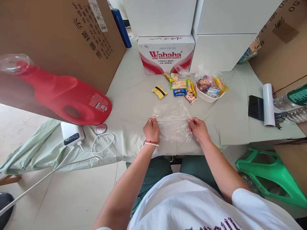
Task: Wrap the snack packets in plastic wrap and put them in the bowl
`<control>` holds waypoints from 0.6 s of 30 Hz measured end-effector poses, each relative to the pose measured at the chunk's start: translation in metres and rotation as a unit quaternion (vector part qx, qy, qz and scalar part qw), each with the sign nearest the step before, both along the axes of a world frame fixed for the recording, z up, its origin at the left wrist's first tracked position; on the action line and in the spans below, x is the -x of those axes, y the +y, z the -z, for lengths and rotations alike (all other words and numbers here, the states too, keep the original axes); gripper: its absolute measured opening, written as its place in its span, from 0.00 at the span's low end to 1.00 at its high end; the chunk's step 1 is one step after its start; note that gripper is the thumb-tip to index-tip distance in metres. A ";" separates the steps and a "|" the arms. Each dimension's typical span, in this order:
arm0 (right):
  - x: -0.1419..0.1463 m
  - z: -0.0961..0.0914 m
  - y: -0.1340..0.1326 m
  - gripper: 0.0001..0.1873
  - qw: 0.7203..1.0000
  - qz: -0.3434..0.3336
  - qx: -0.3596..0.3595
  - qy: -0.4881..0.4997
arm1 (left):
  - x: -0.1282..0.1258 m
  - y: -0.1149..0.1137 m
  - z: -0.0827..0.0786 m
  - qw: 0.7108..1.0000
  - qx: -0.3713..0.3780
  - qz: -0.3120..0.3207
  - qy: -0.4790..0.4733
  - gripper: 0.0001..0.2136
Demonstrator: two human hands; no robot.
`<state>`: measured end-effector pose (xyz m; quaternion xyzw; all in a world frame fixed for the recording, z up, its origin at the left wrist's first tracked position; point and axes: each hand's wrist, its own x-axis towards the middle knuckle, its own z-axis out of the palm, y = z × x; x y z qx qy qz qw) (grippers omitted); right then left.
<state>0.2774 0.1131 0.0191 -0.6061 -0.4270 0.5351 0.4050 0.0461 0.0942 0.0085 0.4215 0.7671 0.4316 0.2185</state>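
A clear plastic bag (172,123) lies stretched over the near edge of the cloth-covered table (134,102). My left hand (151,129) pinches the bag's left edge, fingers closed; a red and white bead bracelet sits on that wrist. My right hand (197,127) pinches the bag's right edge, pulling its rim taut between the hands. Beyond the bag, small snack packets (183,87) lie loose on the cloth, a yellow packet (159,91) apart to the left. A white bowl (208,96) full of wrapped snacks stands at the right of them.
A red plastic jug (69,99) lies at the left beside a power bank (71,134) with a white cable. A Wahaha carton (165,54) and white boxes stand at the back. At the right are a white roll (268,103), clear bottles (291,107) and a green stool (271,175).
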 end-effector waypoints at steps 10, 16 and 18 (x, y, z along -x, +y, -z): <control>-0.006 0.007 0.000 0.18 0.999 0.034 -0.012 -0.022 | 0.012 0.018 -0.011 0.996 0.074 -0.015 -0.045 0.25; -0.008 0.004 0.007 0.17 0.999 0.041 -0.015 -0.028 | 0.002 0.018 -0.009 0.987 0.058 0.088 -0.119 0.14; -0.013 0.003 0.010 0.17 0.999 0.030 -0.016 -0.038 | 0.005 0.023 -0.008 0.986 0.055 0.089 -0.128 0.12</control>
